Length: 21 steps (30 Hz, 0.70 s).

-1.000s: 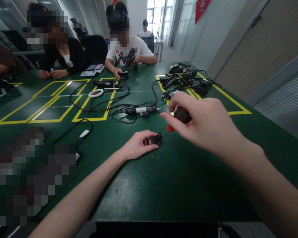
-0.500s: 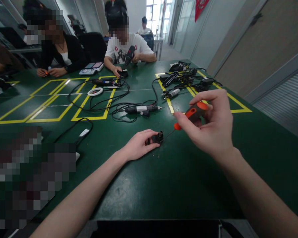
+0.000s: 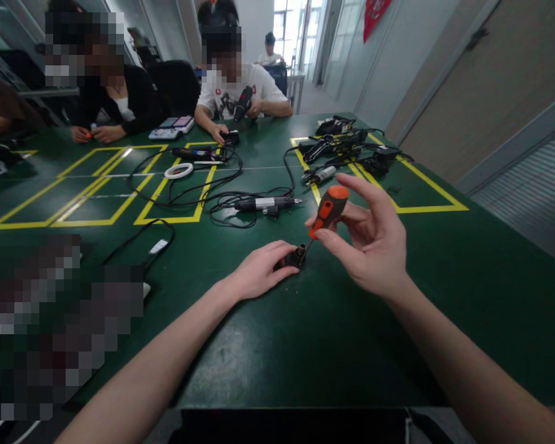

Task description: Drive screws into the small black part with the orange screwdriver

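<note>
On the green table (image 3: 250, 351), my left hand (image 3: 261, 271) is closed around a small black part (image 3: 298, 256) with a short round metal-rimmed tube standing up from it. Its exact kind is too small to tell. My right hand (image 3: 370, 237) pinches an orange and grey screwdriver (image 3: 332, 208) near the lower end of its handle. The screwdriver leans with its top to the right, and its thin shaft reaches down to the right side of the black part. Whether the tip sits in a screw I cannot tell. Tiny crumbs lie just below the part.
Beyond my hands lies a pen-shaped corded tool (image 3: 263, 203) with looped black cable. A white ring (image 3: 179, 171) and another dark tool (image 3: 198, 154) are farther left. Corded tools (image 3: 333, 148) are heaped at back right. Across the table a person holds a power drill (image 3: 243, 103).
My right hand has moved left and slightly down. The screwdriver has tipped more upright, and its shaft now meets the black part. My left hand stays in place.
</note>
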Motion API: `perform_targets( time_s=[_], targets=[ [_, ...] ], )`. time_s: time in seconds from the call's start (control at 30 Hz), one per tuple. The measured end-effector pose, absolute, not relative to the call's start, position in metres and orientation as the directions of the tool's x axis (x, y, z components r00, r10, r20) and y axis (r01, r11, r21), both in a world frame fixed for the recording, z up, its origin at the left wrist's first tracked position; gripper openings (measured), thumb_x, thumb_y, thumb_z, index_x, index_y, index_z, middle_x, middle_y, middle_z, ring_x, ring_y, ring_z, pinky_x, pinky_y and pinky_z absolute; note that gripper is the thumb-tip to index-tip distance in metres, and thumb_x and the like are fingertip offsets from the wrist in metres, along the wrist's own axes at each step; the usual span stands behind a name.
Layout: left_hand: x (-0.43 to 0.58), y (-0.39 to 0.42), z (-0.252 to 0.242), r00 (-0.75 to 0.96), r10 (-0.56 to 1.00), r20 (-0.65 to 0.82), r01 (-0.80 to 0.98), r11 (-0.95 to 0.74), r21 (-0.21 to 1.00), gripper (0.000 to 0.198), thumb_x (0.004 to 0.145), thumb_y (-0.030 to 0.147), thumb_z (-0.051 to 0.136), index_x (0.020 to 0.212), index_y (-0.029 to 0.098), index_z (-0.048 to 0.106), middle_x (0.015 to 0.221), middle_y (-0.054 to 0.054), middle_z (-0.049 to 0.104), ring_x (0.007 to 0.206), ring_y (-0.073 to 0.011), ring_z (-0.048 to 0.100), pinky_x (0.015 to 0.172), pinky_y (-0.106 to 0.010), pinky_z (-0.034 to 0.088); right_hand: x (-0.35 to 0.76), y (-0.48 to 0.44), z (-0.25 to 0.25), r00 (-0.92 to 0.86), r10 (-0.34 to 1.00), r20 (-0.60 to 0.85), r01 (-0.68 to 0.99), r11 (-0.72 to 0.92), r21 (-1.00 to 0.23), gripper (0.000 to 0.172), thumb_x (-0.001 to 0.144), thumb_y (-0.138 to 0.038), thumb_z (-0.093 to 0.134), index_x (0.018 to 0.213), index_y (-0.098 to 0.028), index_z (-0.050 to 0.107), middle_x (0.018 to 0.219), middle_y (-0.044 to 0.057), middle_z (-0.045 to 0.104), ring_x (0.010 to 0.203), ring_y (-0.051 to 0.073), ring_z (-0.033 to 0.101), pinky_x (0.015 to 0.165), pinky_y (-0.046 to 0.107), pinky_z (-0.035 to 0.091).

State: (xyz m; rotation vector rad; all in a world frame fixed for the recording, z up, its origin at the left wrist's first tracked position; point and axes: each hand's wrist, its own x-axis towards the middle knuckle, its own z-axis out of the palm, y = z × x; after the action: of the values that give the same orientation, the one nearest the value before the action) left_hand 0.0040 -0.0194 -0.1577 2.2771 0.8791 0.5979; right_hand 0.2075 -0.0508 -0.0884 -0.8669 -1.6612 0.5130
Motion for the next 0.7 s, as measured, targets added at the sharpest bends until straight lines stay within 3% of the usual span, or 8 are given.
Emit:
perform_targets(
  time_s=[0.13, 0.27, 0.37, 0.5, 0.6, 0.67, 0.7],
  targets=[
    [0.003, -0.019, -0.159, 0.687, 0.693, 0.218, 0.427, -0.628, 0.650, 0.035, 0.102, 0.038, 0.063, 0.131, 0.018, 0.066, 0.122, -0.011, 0.069, 0.107, -0.0224, 0.066, 0.100, -0.036, 0.053, 0.210, -0.052, -0.086, -0.092, 0.757, 0.647, 0.336, 0.635, -0.695, 0.054, 0.088, -0.030, 0.069, 0.138, -0.031, 0.047, 0.092, 0.003, 0.071, 0.078, 0.025, 0.073, 0.076, 0.047, 0.062],
    [0.002, -0.019, -0.158, 0.685, 0.683, 0.253, 0.418, -0.653, 0.632, 0.036, 0.103, 0.040, 0.063, 0.132, 0.020, 0.066, 0.126, -0.012, 0.070, 0.112, -0.0236, 0.066, 0.104, -0.038, 0.053, 0.214, -0.051, -0.090, -0.067, 0.733, 0.677, 0.314, 0.659, -0.683, 0.032, 0.091, -0.029, 0.066, 0.119, -0.030, 0.050, 0.079, -0.002, 0.066, 0.065, 0.022, 0.071, 0.072, 0.044, 0.060],
    [0.001, -0.019, -0.158, 0.677, 0.689, 0.259, 0.424, -0.653, 0.627, 0.036, 0.102, 0.042, 0.064, 0.131, 0.020, 0.067, 0.125, -0.011, 0.070, 0.113, -0.0239, 0.067, 0.103, -0.038, 0.053, 0.217, -0.047, -0.095, -0.038, 0.714, 0.700, 0.238, 0.686, -0.687, 0.014, 0.100, -0.039, 0.061, 0.106, -0.029, 0.053, 0.069, -0.004, 0.064, 0.059, 0.019, 0.067, 0.065, 0.039, 0.056],
    [0.000, -0.018, -0.158, 0.664, 0.696, 0.274, 0.430, -0.655, 0.622, 0.037, 0.101, 0.042, 0.066, 0.129, 0.018, 0.068, 0.123, -0.012, 0.071, 0.112, -0.0242, 0.067, 0.102, -0.039, 0.054, 0.218, -0.043, -0.096, -0.065, 0.675, 0.735, 0.292, 0.717, -0.633, 0.038, 0.101, -0.059, 0.056, 0.088, -0.024, 0.065, 0.081, 0.005, 0.070, 0.074, 0.022, 0.068, 0.070, 0.040, 0.056],
    [0.000, -0.018, -0.158, 0.667, 0.691, 0.278, 0.426, -0.661, 0.618, 0.036, 0.101, 0.041, 0.065, 0.130, 0.020, 0.068, 0.125, -0.012, 0.071, 0.112, -0.0242, 0.067, 0.103, -0.040, 0.055, 0.217, -0.043, -0.093, 0.026, 0.695, 0.719, 0.355, 0.666, -0.656, 0.027, 0.095, -0.049, 0.067, 0.088, -0.025, 0.074, 0.079, 0.003, 0.068, 0.072, 0.021, 0.066, 0.070, 0.039, 0.057],
    [0.000, -0.018, -0.158, 0.669, 0.688, 0.281, 0.424, -0.664, 0.615, 0.035, 0.101, 0.040, 0.065, 0.130, 0.020, 0.068, 0.125, -0.012, 0.071, 0.113, -0.0241, 0.067, 0.103, -0.040, 0.055, 0.216, -0.045, -0.091, 0.072, 0.702, 0.708, 0.360, 0.644, -0.675, 0.018, 0.091, -0.041, 0.074, 0.100, -0.026, 0.077, 0.078, 0.002, 0.068, 0.071, 0.021, 0.067, 0.069, 0.040, 0.058],
    [0.000, -0.018, -0.158, 0.669, 0.687, 0.285, 0.424, -0.667, 0.613, 0.035, 0.101, 0.040, 0.065, 0.130, 0.020, 0.068, 0.125, -0.012, 0.071, 0.113, -0.0240, 0.067, 0.103, -0.040, 0.055, 0.217, -0.046, -0.090, 0.095, 0.702, 0.706, 0.366, 0.635, -0.680, 0.023, 0.088, -0.039, 0.077, 0.108, -0.027, 0.076, 0.080, 0.002, 0.069, 0.071, 0.022, 0.068, 0.069, 0.041, 0.059]
  ],
)
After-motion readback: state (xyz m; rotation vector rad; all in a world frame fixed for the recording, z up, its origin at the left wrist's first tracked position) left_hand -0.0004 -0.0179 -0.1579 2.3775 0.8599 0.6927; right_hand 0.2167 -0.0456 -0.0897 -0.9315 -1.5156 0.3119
